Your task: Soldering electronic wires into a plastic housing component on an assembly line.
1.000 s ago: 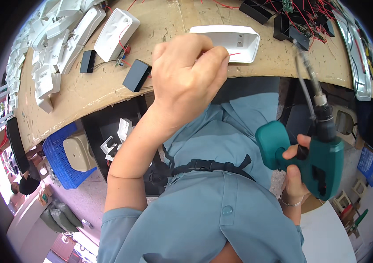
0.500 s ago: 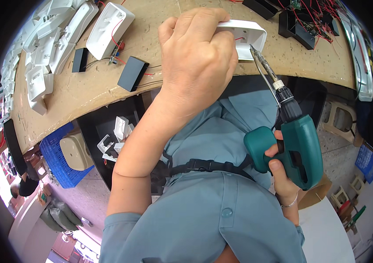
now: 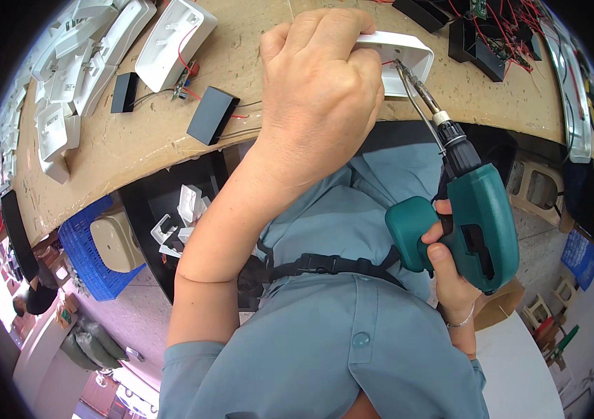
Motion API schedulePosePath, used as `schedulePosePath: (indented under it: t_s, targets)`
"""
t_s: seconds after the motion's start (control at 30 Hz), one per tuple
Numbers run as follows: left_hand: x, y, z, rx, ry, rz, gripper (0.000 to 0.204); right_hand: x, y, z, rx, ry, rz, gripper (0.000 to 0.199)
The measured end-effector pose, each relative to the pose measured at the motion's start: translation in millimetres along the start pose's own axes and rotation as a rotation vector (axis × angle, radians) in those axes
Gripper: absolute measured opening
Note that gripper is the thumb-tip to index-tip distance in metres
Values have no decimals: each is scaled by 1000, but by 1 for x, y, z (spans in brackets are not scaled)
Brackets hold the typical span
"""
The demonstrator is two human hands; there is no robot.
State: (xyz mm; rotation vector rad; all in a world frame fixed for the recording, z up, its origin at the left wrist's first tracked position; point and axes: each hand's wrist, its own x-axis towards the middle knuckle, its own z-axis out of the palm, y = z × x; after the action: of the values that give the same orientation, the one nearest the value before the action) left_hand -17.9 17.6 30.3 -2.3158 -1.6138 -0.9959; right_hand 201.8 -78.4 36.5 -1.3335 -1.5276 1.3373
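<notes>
My left hand (image 3: 321, 98) is closed around a white plastic housing (image 3: 419, 57) at the table's front edge, its open side showing. Part of the housing is hidden behind the fingers. In my right hand (image 3: 452, 283) is a green pistol-shaped soldering gun (image 3: 496, 216) with a thin metal feed tube beside its tip. That tip reaches into the housing, by a short red wire (image 3: 388, 63). Whether tip and wire touch is too small to tell. Left of my left hand lies a black box (image 3: 213, 115) with leads.
White housings (image 3: 63, 77) are piled at the left of the table (image 3: 122, 143). Another white housing (image 3: 175, 45) lies with a red wire and a smaller black box (image 3: 124, 93). Black boxes with tangled red wires (image 3: 496, 38) sit at the back right. A blue crate (image 3: 94, 244) stands below left.
The soldering gun's tip has moved slightly left and up, further into the housing, close to the red wire. My left hand and the housing have shifted slightly right in view.
</notes>
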Motion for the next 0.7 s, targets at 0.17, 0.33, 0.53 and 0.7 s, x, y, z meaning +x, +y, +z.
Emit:
schedulePosePath:
  t_s: [0.17, 0.33, 0.53, 0.7]
  targets:
    - [11, -1, 9, 6, 97, 67, 8, 2, -4, 3, 23, 34, 28, 44]
    - [-4, -25, 34, -57, 531, 308, 6, 2, -8, 6, 55, 28, 61, 40]
    - [-1, -3, -2, 7, -25, -6, 6, 3, -13, 6, 48, 54, 86, 36]
    - [-1, -4, -2, 5, -18, 3, 6, -1, -16, 5, 32, 78, 111, 34]
